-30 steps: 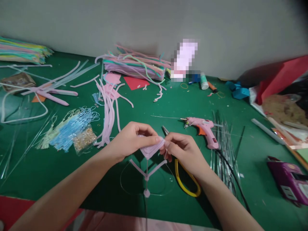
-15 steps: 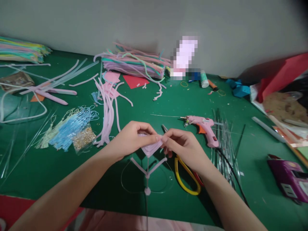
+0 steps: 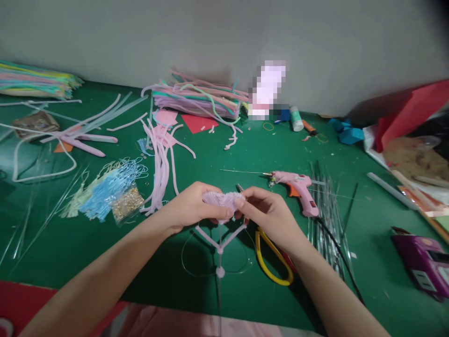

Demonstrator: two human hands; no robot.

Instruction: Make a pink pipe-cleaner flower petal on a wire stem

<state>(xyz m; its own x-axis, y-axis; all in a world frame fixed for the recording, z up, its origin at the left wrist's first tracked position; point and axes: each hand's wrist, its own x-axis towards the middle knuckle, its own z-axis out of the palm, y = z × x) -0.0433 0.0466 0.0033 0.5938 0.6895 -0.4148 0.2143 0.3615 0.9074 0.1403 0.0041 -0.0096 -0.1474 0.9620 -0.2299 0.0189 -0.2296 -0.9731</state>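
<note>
Both hands meet over the green table (image 3: pixel 217 154) on a small pale pink pipe-cleaner piece (image 3: pixel 220 200), a fuzzy wound top with two arms and a thin stem hanging below it. My left hand (image 3: pixel 191 206) wraps its fingers round the left side of the wound top. From the right, my right hand (image 3: pixel 266 213) pinches the same top with thumb and forefinger. The stem ends in a small pink knob (image 3: pixel 220 272) above a loop of clear wire. Yellow-handled pliers (image 3: pixel 271 262) lie just under my right wrist.
A pink glue gun (image 3: pixel 296 187) with a black cord lies right of the hands, beside a bundle of thin wires (image 3: pixel 328 206). Loose pink pipe cleaners (image 3: pixel 159 164), blue tassels (image 3: pixel 108 185) and a bag of gold beads (image 3: pixel 126 202) lie left. Pipe-cleaner stacks (image 3: pixel 196 96) line the wall. A purple device (image 3: pixel 423 264) sits far right.
The wound pink top has tipped from a flat fan shape to a rounder bundle between the fingers. My right thumb and forefinger have shifted onto its upper edge. The view has drifted slightly.
</note>
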